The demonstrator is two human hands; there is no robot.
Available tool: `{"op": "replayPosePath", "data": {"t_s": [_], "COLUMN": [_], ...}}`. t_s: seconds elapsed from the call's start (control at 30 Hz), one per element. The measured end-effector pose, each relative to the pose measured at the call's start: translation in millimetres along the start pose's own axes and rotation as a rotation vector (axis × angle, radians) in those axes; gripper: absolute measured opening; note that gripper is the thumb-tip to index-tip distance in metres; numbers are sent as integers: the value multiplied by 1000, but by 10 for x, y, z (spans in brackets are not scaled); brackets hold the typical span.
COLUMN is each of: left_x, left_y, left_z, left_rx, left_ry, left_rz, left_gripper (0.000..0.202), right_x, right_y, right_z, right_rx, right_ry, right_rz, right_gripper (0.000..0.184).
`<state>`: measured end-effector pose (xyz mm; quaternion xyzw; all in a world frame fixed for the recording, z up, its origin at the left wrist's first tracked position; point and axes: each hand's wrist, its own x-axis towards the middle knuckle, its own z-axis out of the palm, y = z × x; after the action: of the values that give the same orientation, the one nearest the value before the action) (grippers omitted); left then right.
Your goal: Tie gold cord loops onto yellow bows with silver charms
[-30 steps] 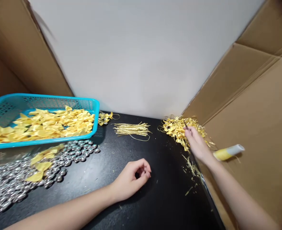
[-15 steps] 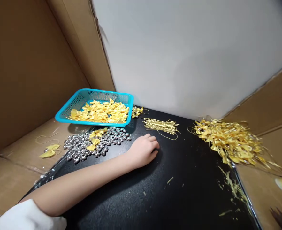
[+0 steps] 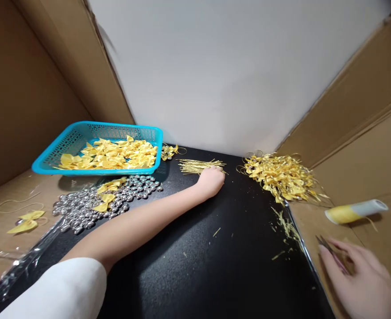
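My left hand (image 3: 211, 180) reaches across the black table and covers the right end of a bundle of gold cords (image 3: 195, 166). Its fingers are curled down on the cord ends, and the fingertips are hidden. At the lower right, my right hand (image 3: 364, 279) is slightly blurred, with small pointed scissors (image 3: 336, 257) between thumb and fingers, their tips pointing away to the upper left. A heap of yellow ribbon bows with gold loops (image 3: 281, 177) lies beyond the hands, at the table's right edge. Silver beads (image 3: 85, 204) are spread left of my left forearm, with several yellow bows among them.
A blue basket (image 3: 97, 171) of yellow bows stands at the back left. A yellow and white spool (image 3: 356, 212) lies on cardboard at right. Cord scraps (image 3: 286, 226) litter the table's right edge. White and cardboard walls (image 3: 215, 88) rise behind and at both sides.
My left hand has moved forward from the bare tabletop onto the gold cords. The view has swung right, bringing my right hand, the scissors and the whole spool into sight.
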<state>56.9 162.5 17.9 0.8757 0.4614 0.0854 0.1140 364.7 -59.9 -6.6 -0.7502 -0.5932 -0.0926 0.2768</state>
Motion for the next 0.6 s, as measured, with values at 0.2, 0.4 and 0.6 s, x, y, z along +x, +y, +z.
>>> {"op": "replayPosePath", "data": {"t_s": [0.2, 0.4, 0.6], "left_x": [-48, -145, -265], "left_y": [-136, -252, -305], "left_z": [-89, -479, -618], "left_rx": [-249, -686, -989], "left_ry": [-62, -210, -343], "left_rz": [-15, 12, -15], "left_gripper": [30, 26, 29], "right_x": [437, 927, 1154], "right_y": [-934, -1520, -1943], "right_z": [116, 475, 794], "right_rx": [304, 624, 1039], "right_ry": [-163, -322, -580], "right_rz": [-168, -296, -133], "right_gripper": [19, 17, 25]}}
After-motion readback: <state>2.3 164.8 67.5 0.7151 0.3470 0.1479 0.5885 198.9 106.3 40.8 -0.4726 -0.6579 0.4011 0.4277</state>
